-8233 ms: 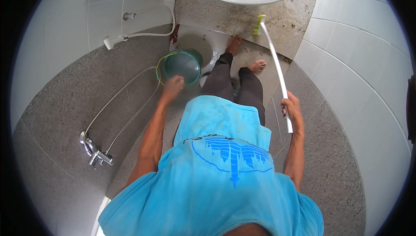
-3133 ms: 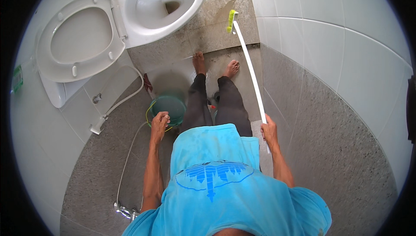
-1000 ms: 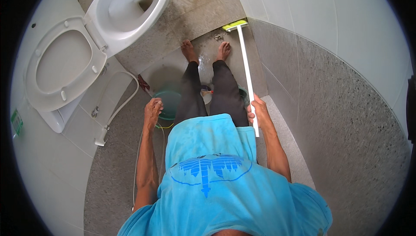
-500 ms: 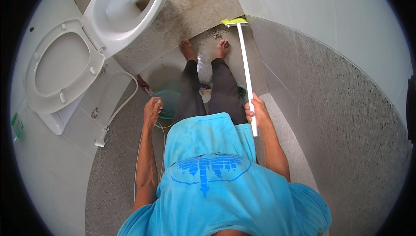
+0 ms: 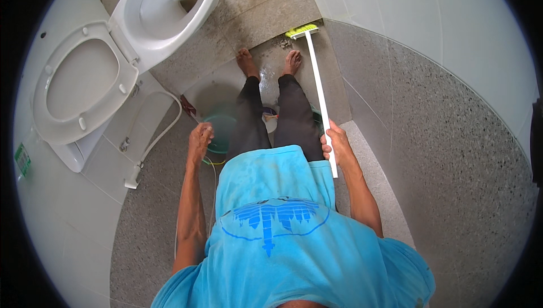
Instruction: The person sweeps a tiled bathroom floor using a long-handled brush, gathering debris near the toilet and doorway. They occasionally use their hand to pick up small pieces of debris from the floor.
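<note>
1. Brush (image 5: 322, 104) with a long white handle slants across the floor to the right of the toilet bowl (image 5: 214, 0); its yellow-green bristles (image 5: 298, 29) are at the far end, right of the bowl and slightly lower in view.
2. The right hand (image 5: 335, 140), well below the toilet bowl and to its right, grasps the handle near its lower end, fingers wrapped around it.
3. The left hand (image 5: 199, 141), below the toilet bowl, has its fingers loosely curled; I cannot tell whether anything is inside them.
4. A green bucket (image 5: 223, 132) stands below the toilet bowl, just beside the left hand and partly hidden by the left leg; whether the hand touches it cannot be told.
5. A small clump of grey debris (image 5: 284, 42) lies right of the toilet bowl, near the bristles.
6. Two bare feet (image 5: 248, 62) are set apart on the floor, below the toilet bowl and to its right.
7. A raised white seat (image 5: 65, 130) is left of the toilet bowl and lower; a white hose (image 5: 175, 100) curves below the bowl to a spray head (image 5: 132, 179).
</note>
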Action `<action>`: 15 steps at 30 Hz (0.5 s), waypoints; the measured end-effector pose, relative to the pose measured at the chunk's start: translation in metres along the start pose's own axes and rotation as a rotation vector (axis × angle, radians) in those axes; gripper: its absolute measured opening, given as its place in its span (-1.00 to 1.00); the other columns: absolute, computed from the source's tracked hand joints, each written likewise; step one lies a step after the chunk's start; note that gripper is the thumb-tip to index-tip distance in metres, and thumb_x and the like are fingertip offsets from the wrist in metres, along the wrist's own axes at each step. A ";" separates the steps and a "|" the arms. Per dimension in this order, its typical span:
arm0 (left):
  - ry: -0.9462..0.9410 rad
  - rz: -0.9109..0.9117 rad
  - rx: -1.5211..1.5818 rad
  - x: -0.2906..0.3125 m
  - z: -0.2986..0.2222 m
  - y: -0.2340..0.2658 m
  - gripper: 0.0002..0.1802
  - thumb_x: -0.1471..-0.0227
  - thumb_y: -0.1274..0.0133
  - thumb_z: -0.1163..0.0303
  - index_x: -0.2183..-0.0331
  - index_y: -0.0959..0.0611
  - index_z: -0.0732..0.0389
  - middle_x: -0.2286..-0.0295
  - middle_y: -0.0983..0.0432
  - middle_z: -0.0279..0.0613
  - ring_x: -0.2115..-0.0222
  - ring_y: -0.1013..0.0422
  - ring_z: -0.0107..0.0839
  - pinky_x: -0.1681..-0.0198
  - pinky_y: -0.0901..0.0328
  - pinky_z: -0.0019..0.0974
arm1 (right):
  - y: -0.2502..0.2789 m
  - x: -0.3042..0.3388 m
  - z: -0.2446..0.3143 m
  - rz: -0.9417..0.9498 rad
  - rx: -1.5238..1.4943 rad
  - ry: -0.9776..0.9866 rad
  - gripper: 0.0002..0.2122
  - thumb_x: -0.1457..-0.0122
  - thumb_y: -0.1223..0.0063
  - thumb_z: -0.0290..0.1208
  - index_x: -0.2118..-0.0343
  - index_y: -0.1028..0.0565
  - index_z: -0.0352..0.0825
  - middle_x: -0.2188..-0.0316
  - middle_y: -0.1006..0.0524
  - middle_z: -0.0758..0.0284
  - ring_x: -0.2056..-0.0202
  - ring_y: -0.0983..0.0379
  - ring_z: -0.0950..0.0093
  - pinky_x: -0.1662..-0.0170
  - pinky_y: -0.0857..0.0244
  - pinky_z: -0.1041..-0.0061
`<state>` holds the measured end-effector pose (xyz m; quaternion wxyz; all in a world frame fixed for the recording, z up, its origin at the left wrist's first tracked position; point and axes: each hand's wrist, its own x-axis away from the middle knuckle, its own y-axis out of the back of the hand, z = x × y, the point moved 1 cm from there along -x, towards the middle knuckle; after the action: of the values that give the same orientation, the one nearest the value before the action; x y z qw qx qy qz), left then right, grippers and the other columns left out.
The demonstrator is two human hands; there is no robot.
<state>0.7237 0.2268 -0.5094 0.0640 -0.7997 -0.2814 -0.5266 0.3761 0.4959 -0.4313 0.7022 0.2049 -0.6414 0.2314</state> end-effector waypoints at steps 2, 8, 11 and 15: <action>-0.009 0.012 -0.001 -0.001 -0.001 0.000 -0.47 -0.15 0.03 0.04 0.06 -0.53 0.31 0.24 -0.51 -0.06 0.24 -0.47 -0.26 0.16 -0.36 -0.20 | 0.009 0.002 0.000 0.031 0.009 -0.020 -0.48 -0.24 0.35 -0.45 -0.30 -0.14 -0.10 0.61 -0.32 0.42 0.74 -0.12 0.67 0.76 -0.09 0.60; -0.049 -0.062 0.037 0.000 -0.005 -0.005 -0.56 -0.13 0.01 0.05 0.18 -0.58 0.26 0.37 -0.52 -0.23 0.35 -0.43 -0.42 0.26 -0.32 -0.32 | 0.018 0.025 0.001 -0.016 0.042 0.010 -0.46 -0.21 0.35 -0.48 -0.30 -0.13 -0.16 0.60 -0.31 0.41 0.74 -0.15 0.67 0.77 -0.12 0.63; -0.015 -0.028 0.013 -0.001 -0.005 -0.002 -0.50 -0.14 0.02 0.05 0.09 -0.54 0.29 0.28 -0.52 -0.12 0.28 -0.45 -0.33 0.20 -0.34 -0.25 | 0.015 0.017 0.001 -0.078 0.036 0.064 -0.47 -0.22 0.36 -0.48 -0.31 -0.13 -0.16 0.59 -0.31 0.41 0.73 -0.16 0.67 0.77 -0.12 0.63; -0.005 0.003 -0.002 -0.002 -0.003 -0.001 -0.47 -0.15 0.03 0.05 0.05 -0.52 0.31 0.24 -0.52 -0.06 0.23 -0.46 -0.29 0.15 -0.35 -0.20 | 0.019 0.006 -0.003 -0.098 0.016 0.063 -0.47 -0.22 0.37 -0.48 -0.31 -0.12 -0.16 0.59 -0.30 0.40 0.73 -0.16 0.67 0.77 -0.12 0.62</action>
<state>0.7206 0.2256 -0.5102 0.0634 -0.8014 -0.2798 -0.5249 0.3677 0.5135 -0.4260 0.7309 0.2343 -0.6061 0.2084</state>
